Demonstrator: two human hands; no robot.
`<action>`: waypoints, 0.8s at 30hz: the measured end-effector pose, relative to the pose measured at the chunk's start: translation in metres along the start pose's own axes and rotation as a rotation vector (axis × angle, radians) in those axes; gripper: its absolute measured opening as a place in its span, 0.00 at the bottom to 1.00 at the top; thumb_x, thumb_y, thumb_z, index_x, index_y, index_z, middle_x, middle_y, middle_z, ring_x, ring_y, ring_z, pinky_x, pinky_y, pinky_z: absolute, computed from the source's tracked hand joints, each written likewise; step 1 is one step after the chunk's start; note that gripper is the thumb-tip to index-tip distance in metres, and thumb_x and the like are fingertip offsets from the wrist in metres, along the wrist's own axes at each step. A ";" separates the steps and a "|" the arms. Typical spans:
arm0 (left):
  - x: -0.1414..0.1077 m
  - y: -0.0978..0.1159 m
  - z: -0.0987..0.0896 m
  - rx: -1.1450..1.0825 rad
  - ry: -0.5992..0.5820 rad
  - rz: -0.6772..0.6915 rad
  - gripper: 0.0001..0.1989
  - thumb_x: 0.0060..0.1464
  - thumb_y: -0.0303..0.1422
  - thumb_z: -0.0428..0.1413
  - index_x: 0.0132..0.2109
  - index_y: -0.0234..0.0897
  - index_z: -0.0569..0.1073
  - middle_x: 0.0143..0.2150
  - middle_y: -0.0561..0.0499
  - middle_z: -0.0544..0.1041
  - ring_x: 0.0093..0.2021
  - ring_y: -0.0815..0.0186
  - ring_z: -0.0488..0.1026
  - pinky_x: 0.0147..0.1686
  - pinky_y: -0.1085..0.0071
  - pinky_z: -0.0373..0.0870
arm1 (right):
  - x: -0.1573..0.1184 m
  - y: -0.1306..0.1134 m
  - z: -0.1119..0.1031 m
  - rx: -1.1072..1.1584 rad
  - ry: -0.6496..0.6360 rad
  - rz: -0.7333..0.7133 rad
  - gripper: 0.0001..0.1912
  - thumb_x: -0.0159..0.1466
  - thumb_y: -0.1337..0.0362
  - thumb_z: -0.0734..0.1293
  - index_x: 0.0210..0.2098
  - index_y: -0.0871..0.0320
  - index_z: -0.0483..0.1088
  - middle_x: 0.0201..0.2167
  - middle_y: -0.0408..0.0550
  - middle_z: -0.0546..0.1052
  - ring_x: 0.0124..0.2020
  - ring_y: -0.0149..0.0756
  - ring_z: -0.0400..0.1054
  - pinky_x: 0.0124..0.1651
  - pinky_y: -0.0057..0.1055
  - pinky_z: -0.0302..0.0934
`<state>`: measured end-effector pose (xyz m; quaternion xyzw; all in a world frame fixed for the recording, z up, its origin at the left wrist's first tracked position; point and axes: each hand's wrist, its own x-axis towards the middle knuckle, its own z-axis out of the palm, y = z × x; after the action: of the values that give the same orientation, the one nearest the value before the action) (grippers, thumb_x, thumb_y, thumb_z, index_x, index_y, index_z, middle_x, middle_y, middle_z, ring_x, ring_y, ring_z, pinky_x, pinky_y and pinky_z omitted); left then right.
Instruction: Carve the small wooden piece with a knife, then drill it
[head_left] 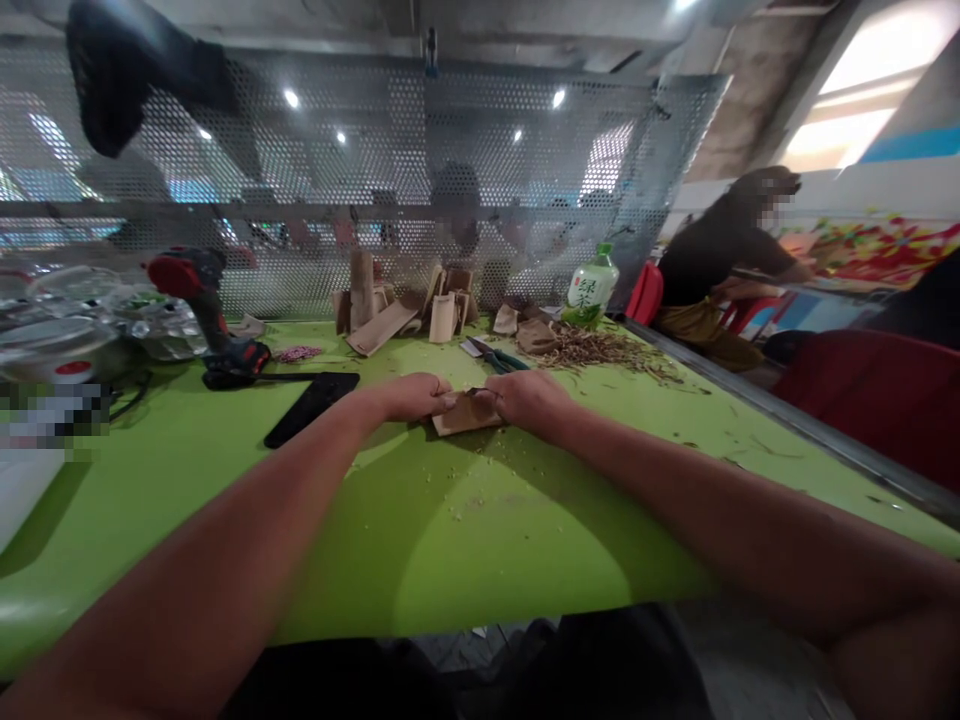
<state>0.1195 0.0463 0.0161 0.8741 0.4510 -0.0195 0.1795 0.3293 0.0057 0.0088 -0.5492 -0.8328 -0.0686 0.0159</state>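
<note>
A small flat piece of light brown wood (pixel 466 414) lies on the green table (pixel 480 570) in front of me. My left hand (pixel 417 396) is closed on its left part. My right hand (pixel 528 400) is closed at its right side, round a small dark thing whose tip points at the wood; most of it is hidden by the fingers. Small pale crumbs are scattered on the table below the wood. Just behind my right hand lie pliers with green handles (pixel 508 362).
Wooden pieces (pixel 382 325) stand against the perforated metal screen. A green-capped bottle (pixel 591 290) and brown shavings (pixel 600 348) are at the back right. A red and black power drill (pixel 196 300), a black flat object (pixel 311 408) and a white tub (pixel 60 350) are leftward. A person (pixel 720 250) sits at right.
</note>
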 end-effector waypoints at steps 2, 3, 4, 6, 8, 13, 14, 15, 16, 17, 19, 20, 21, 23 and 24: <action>0.001 0.000 0.000 0.003 -0.002 0.003 0.22 0.58 0.51 0.46 0.38 0.36 0.72 0.38 0.44 0.76 0.34 0.61 0.69 0.31 0.70 0.60 | -0.001 -0.002 -0.002 -0.004 -0.034 -0.014 0.21 0.72 0.54 0.55 0.40 0.56 0.76 0.34 0.51 0.81 0.33 0.38 0.72 0.31 0.29 0.53; 0.001 0.000 0.000 0.005 -0.002 0.006 0.23 0.58 0.52 0.46 0.38 0.36 0.72 0.38 0.44 0.76 0.35 0.61 0.70 0.31 0.70 0.60 | -0.001 -0.003 -0.003 -0.005 -0.045 -0.016 0.21 0.72 0.55 0.54 0.40 0.55 0.76 0.35 0.51 0.81 0.33 0.38 0.72 0.30 0.29 0.54; 0.002 -0.001 0.001 0.005 -0.002 0.009 0.23 0.58 0.52 0.46 0.38 0.36 0.72 0.38 0.44 0.76 0.35 0.61 0.70 0.31 0.70 0.60 | -0.002 -0.004 -0.004 -0.001 -0.051 -0.018 0.21 0.72 0.55 0.54 0.41 0.55 0.76 0.35 0.51 0.81 0.34 0.38 0.72 0.30 0.29 0.53; 0.002 -0.001 0.001 -0.006 0.000 0.003 0.23 0.58 0.52 0.46 0.38 0.36 0.72 0.37 0.45 0.76 0.35 0.61 0.70 0.31 0.70 0.61 | -0.003 -0.004 -0.006 0.026 -0.058 -0.025 0.21 0.72 0.54 0.54 0.42 0.54 0.76 0.37 0.51 0.81 0.34 0.38 0.73 0.29 0.29 0.53; 0.001 -0.001 0.001 -0.024 0.003 -0.014 0.22 0.57 0.51 0.47 0.38 0.36 0.72 0.37 0.45 0.76 0.35 0.61 0.70 0.31 0.70 0.61 | -0.003 -0.003 -0.005 0.047 -0.054 -0.029 0.21 0.72 0.53 0.54 0.42 0.53 0.76 0.37 0.51 0.81 0.33 0.38 0.72 0.29 0.28 0.53; 0.001 -0.002 0.001 -0.032 -0.014 -0.010 0.20 0.57 0.49 0.48 0.36 0.37 0.71 0.36 0.47 0.76 0.33 0.63 0.69 0.30 0.71 0.60 | 0.001 0.005 0.007 -0.025 0.073 0.015 0.21 0.70 0.52 0.55 0.38 0.55 0.76 0.32 0.51 0.80 0.30 0.38 0.71 0.29 0.30 0.51; 0.001 -0.002 0.001 -0.030 -0.013 -0.007 0.19 0.57 0.49 0.48 0.36 0.37 0.71 0.36 0.46 0.76 0.33 0.63 0.69 0.30 0.70 0.60 | 0.002 0.006 0.009 -0.034 0.096 0.021 0.21 0.70 0.52 0.55 0.38 0.54 0.76 0.32 0.51 0.80 0.30 0.39 0.71 0.28 0.30 0.50; 0.001 -0.002 0.001 -0.028 -0.010 -0.006 0.19 0.58 0.48 0.48 0.36 0.37 0.71 0.36 0.46 0.76 0.33 0.63 0.69 0.31 0.70 0.60 | 0.003 0.007 0.011 -0.039 0.109 0.024 0.21 0.70 0.52 0.56 0.37 0.54 0.76 0.32 0.51 0.80 0.31 0.38 0.71 0.28 0.30 0.50; 0.001 -0.002 0.001 -0.028 -0.008 -0.008 0.19 0.58 0.48 0.47 0.36 0.37 0.71 0.37 0.46 0.76 0.33 0.63 0.69 0.31 0.70 0.60 | 0.003 0.008 0.013 -0.042 0.116 0.024 0.20 0.70 0.53 0.56 0.37 0.54 0.76 0.32 0.51 0.80 0.30 0.38 0.71 0.28 0.30 0.49; 0.002 -0.002 0.001 -0.031 -0.006 -0.011 0.18 0.58 0.48 0.47 0.36 0.37 0.71 0.37 0.45 0.76 0.33 0.62 0.69 0.31 0.70 0.60 | 0.004 0.009 0.014 -0.043 0.120 0.022 0.20 0.70 0.53 0.56 0.37 0.54 0.76 0.32 0.51 0.80 0.30 0.38 0.71 0.28 0.30 0.49; 0.001 -0.001 0.001 -0.039 -0.008 -0.020 0.18 0.58 0.47 0.47 0.37 0.37 0.71 0.38 0.45 0.77 0.34 0.62 0.70 0.31 0.69 0.60 | 0.005 0.009 0.015 -0.047 0.126 0.025 0.20 0.70 0.53 0.56 0.38 0.54 0.77 0.32 0.52 0.80 0.30 0.38 0.70 0.29 0.30 0.49; 0.001 -0.001 0.001 -0.042 -0.008 -0.023 0.18 0.58 0.47 0.48 0.37 0.37 0.71 0.38 0.45 0.77 0.34 0.62 0.70 0.31 0.69 0.60 | 0.005 0.010 0.016 -0.048 0.129 0.028 0.20 0.70 0.52 0.56 0.38 0.54 0.77 0.32 0.52 0.80 0.30 0.38 0.70 0.29 0.30 0.49; 0.001 -0.001 0.001 -0.042 -0.006 -0.025 0.18 0.58 0.47 0.48 0.37 0.37 0.72 0.38 0.44 0.77 0.34 0.61 0.70 0.31 0.69 0.60 | 0.005 0.010 0.016 -0.048 0.134 0.029 0.20 0.70 0.52 0.56 0.38 0.54 0.77 0.33 0.52 0.80 0.31 0.38 0.70 0.30 0.30 0.50; 0.001 0.000 0.000 -0.036 0.000 -0.025 0.18 0.57 0.47 0.48 0.37 0.37 0.72 0.38 0.44 0.77 0.34 0.61 0.70 0.31 0.69 0.60 | 0.005 0.010 0.017 -0.043 0.141 0.024 0.20 0.70 0.53 0.56 0.38 0.53 0.77 0.33 0.51 0.80 0.31 0.38 0.70 0.30 0.30 0.50; 0.001 0.000 0.000 -0.033 0.001 -0.023 0.18 0.57 0.47 0.48 0.37 0.37 0.72 0.38 0.44 0.77 0.34 0.61 0.70 0.32 0.68 0.60 | 0.005 0.010 0.017 -0.042 0.145 0.019 0.20 0.70 0.53 0.56 0.38 0.53 0.77 0.32 0.50 0.80 0.31 0.38 0.70 0.30 0.30 0.50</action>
<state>0.1201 0.0466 0.0160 0.8659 0.4612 -0.0137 0.1934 0.3373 0.0169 -0.0065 -0.5510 -0.8225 -0.1252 0.0653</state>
